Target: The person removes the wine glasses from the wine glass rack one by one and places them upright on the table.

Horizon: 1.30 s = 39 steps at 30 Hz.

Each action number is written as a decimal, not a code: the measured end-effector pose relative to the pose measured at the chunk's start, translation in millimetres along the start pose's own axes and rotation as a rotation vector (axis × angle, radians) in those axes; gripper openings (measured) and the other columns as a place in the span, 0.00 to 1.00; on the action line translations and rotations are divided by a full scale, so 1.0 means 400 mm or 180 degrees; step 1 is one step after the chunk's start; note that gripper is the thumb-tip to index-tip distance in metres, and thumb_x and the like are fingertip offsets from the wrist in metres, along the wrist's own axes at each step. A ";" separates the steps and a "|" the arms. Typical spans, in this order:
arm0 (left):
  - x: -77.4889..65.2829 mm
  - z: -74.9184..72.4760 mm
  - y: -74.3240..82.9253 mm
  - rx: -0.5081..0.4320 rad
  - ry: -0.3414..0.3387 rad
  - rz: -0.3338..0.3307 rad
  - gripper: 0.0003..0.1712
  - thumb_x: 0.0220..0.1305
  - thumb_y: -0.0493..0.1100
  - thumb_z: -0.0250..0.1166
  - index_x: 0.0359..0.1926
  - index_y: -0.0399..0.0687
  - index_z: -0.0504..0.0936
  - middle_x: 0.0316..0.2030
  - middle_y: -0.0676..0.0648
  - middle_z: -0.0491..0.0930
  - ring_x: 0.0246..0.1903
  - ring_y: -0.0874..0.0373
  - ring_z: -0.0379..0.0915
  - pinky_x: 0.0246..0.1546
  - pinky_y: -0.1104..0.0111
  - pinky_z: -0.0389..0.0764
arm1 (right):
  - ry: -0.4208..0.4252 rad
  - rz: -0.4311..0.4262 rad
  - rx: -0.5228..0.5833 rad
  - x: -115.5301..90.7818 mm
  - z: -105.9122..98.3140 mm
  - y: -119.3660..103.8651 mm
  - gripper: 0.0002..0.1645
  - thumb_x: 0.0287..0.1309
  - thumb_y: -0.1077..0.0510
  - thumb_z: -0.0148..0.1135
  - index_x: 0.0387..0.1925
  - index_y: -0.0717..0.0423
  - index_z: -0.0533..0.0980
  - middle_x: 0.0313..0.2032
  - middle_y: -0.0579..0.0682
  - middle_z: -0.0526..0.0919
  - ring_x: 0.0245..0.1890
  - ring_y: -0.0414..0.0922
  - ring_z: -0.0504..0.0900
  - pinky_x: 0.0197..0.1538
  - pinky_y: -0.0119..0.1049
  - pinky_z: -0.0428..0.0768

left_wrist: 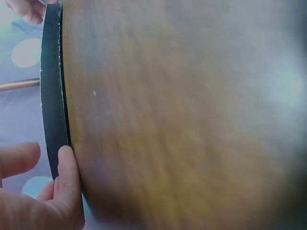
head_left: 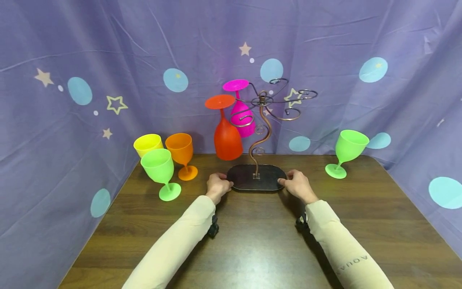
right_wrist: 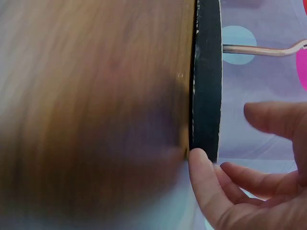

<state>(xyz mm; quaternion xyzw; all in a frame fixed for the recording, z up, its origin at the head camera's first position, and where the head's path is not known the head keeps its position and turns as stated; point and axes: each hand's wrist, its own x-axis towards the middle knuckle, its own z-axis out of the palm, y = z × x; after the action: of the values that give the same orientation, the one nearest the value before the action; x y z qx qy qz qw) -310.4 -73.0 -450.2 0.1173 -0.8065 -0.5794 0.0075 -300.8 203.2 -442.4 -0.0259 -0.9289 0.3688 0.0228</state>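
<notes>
A metal wine glass rack [head_left: 265, 120] with curled arms stands on a black oval base [head_left: 242, 181]. My left hand [head_left: 217, 186] grips the left end of that base, and my right hand [head_left: 297, 186] has the opposite end. In both wrist views the fingertips are right at the base's lower edge; each thumb extends over its top side, with a strip of background showing between. On the rack's left arms hang two upside-down goblets: a red one [head_left: 228, 138] in front and a magenta one [head_left: 245, 122] behind it.
Left of the rack stand a yellow goblet [head_left: 148, 143], an orange goblet [head_left: 180, 148] and a green goblet [head_left: 159, 166]. Another green goblet [head_left: 350, 144] is at the right. A purple patterned curtain [head_left: 144, 32] borders the back of the wooden table [head_left: 249, 241].
</notes>
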 end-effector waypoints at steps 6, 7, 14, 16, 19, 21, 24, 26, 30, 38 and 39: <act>-0.011 -0.038 0.006 -0.0110 -0.0183 0.0118 0.24 0.53 0.32 0.68 0.52 0.29 0.75 0.37 0.39 0.80 0.27 0.56 0.81 0.35 0.64 0.83 | 0.0098 0.0180 0.0303 0.008 0.020 -0.003 0.28 0.56 0.55 0.63 0.51 0.71 0.72 0.45 0.64 0.77 0.46 0.57 0.75 0.51 0.49 0.73; -0.011 -0.046 0.012 -0.0166 -0.0188 0.0136 0.24 0.53 0.31 0.68 0.52 0.29 0.74 0.38 0.38 0.79 0.27 0.56 0.81 0.35 0.64 0.83 | 0.0106 0.0205 0.0335 0.009 0.023 -0.004 0.28 0.56 0.55 0.63 0.52 0.71 0.72 0.45 0.64 0.77 0.46 0.57 0.75 0.51 0.49 0.73; -0.013 -0.102 0.096 -0.0487 -0.0046 0.0446 0.21 0.53 0.28 0.66 0.49 0.27 0.75 0.37 0.36 0.78 0.29 0.52 0.80 0.34 0.67 0.83 | 0.0081 0.0328 0.0414 0.012 0.034 -0.001 0.30 0.53 0.58 0.65 0.54 0.73 0.70 0.48 0.66 0.75 0.50 0.59 0.74 0.55 0.50 0.71; -0.015 -0.123 0.131 -0.0411 0.0049 0.0587 0.19 0.54 0.30 0.66 0.48 0.29 0.76 0.37 0.35 0.79 0.31 0.48 0.81 0.32 0.68 0.83 | 0.0045 0.0359 0.0450 0.012 0.037 -0.002 0.30 0.53 0.58 0.65 0.54 0.73 0.69 0.49 0.67 0.75 0.50 0.60 0.74 0.56 0.50 0.71; -0.018 -0.158 0.187 -0.0174 0.0277 0.0841 0.18 0.53 0.31 0.66 0.47 0.33 0.77 0.39 0.36 0.81 0.35 0.47 0.81 0.33 0.68 0.81 | 0.0024 0.0359 0.0437 0.014 0.040 -0.005 0.30 0.53 0.58 0.65 0.54 0.73 0.69 0.51 0.68 0.75 0.52 0.61 0.73 0.57 0.51 0.70; -0.021 -0.183 0.226 -0.0045 0.0416 0.1028 0.18 0.53 0.31 0.65 0.47 0.35 0.77 0.41 0.37 0.81 0.37 0.48 0.80 0.36 0.68 0.80 | 0.0018 0.0370 0.0413 0.015 0.041 -0.006 0.30 0.53 0.58 0.65 0.54 0.73 0.69 0.51 0.68 0.75 0.52 0.61 0.73 0.57 0.51 0.70; -0.025 -0.217 0.285 0.0009 0.0627 0.1405 0.19 0.51 0.29 0.62 0.48 0.35 0.76 0.42 0.37 0.80 0.40 0.49 0.79 0.41 0.66 0.79 | 0.0017 0.0339 0.0348 0.015 0.039 -0.009 0.30 0.54 0.57 0.65 0.54 0.73 0.69 0.51 0.68 0.75 0.52 0.61 0.73 0.57 0.51 0.70; -0.030 -0.235 0.326 0.0047 0.0762 0.1745 0.20 0.51 0.28 0.61 0.48 0.35 0.76 0.42 0.37 0.78 0.40 0.49 0.78 0.43 0.65 0.79 | 0.0018 0.0340 0.0334 0.015 0.038 -0.010 0.30 0.54 0.58 0.65 0.54 0.72 0.69 0.51 0.68 0.75 0.52 0.61 0.73 0.57 0.51 0.70; -0.039 -0.258 0.404 0.0405 0.1085 0.2656 0.20 0.50 0.31 0.64 0.47 0.34 0.75 0.41 0.38 0.74 0.40 0.48 0.73 0.45 0.66 0.75 | 0.0014 0.0350 0.0319 0.016 0.035 -0.011 0.31 0.54 0.58 0.65 0.55 0.73 0.68 0.52 0.69 0.74 0.53 0.61 0.73 0.58 0.51 0.70; -0.020 -0.262 0.499 0.1806 0.1114 0.4697 0.15 0.50 0.29 0.64 0.42 0.36 0.80 0.41 0.40 0.75 0.44 0.43 0.68 0.47 0.55 0.69 | -0.0018 0.0339 0.0303 0.016 0.034 -0.009 0.33 0.54 0.58 0.65 0.57 0.73 0.67 0.52 0.69 0.74 0.53 0.61 0.73 0.58 0.52 0.70; -0.017 -0.259 0.502 0.1859 0.1061 0.4766 0.13 0.52 0.29 0.63 0.41 0.36 0.80 0.40 0.40 0.76 0.44 0.43 0.69 0.46 0.56 0.70 | -0.0018 0.0339 0.0302 0.016 0.033 -0.009 0.32 0.54 0.58 0.65 0.56 0.73 0.68 0.51 0.68 0.75 0.53 0.61 0.73 0.57 0.52 0.70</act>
<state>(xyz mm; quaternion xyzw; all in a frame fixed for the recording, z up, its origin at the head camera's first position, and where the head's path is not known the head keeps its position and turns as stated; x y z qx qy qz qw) -325.0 -107.8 -227.3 -0.3702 -0.7779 -0.1626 0.4811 -308.3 192.0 -449.5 -0.0731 -0.9077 0.4132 0.0018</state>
